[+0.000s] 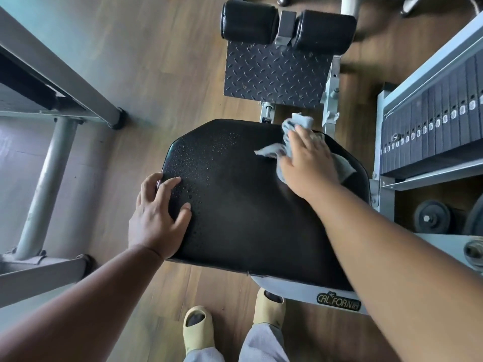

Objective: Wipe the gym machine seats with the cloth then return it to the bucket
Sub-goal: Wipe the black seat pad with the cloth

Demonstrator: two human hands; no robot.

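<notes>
Cloth (292, 137): lying bunched under the right hand (308, 158), fingers spread flat and pressing it onto the seat (248, 205) at its far right corner.
Left hand (156, 218): resting open-fingered on the seat's left edge, bracing.
Droplets: beading left of the cloth; the person is best sweeping leftward with overlapping strokes.
Bucket: not showing.

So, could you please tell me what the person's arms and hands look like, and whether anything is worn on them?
Both forearms are bare up to the frame's edge: no sleeves show. The left hand and the right hand have no gloves, and no watch, bracelet or ring is visible. The nails look short and unpainted.
</notes>
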